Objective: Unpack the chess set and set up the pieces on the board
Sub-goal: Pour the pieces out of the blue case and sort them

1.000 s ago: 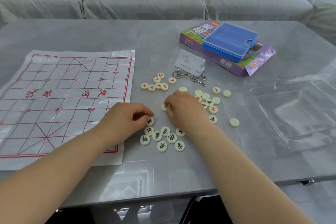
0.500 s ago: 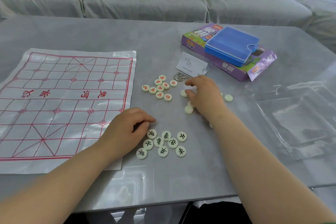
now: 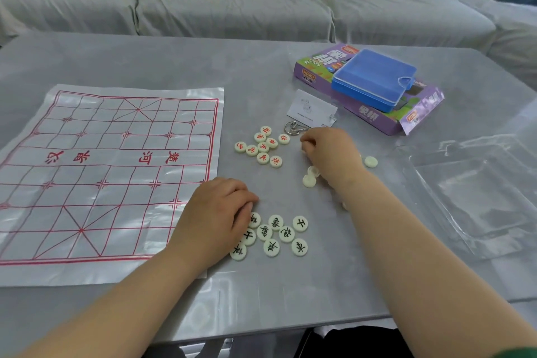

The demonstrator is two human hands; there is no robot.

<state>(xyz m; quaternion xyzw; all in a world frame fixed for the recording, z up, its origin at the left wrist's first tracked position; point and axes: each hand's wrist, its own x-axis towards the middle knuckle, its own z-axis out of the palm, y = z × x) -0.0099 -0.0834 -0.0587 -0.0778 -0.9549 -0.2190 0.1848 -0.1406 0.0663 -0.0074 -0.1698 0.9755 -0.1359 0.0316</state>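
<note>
The plastic board sheet (image 3: 116, 168) with red lines lies flat on the left of the table. Several cream discs with red characters (image 3: 263, 147) form a cluster right of the board. A nearer cluster carries black characters (image 3: 276, 234). My left hand (image 3: 218, 212) rests at that cluster's left edge, fingers loosely curled, fingertips touching one black-marked disc. My right hand (image 3: 331, 154) lies over a loose pile of discs, its fingers curled down and pinching a piece at the pile's left end. Two face-down discs (image 3: 309, 180) show beside my wrist, and another (image 3: 371, 161) lies right of it.
A blue plastic case (image 3: 374, 78) sits on the purple game box (image 3: 374, 118) at the back right. A white card (image 3: 312, 109) and a metal ring puzzle (image 3: 292, 127) lie before it. A clear plastic tray (image 3: 479, 192) occupies the right side. A grey sofa stands behind the table.
My right hand moved from beside the black cluster up to the far pile and curled onto a piece there. My left hand stayed by the black-marked discs.
</note>
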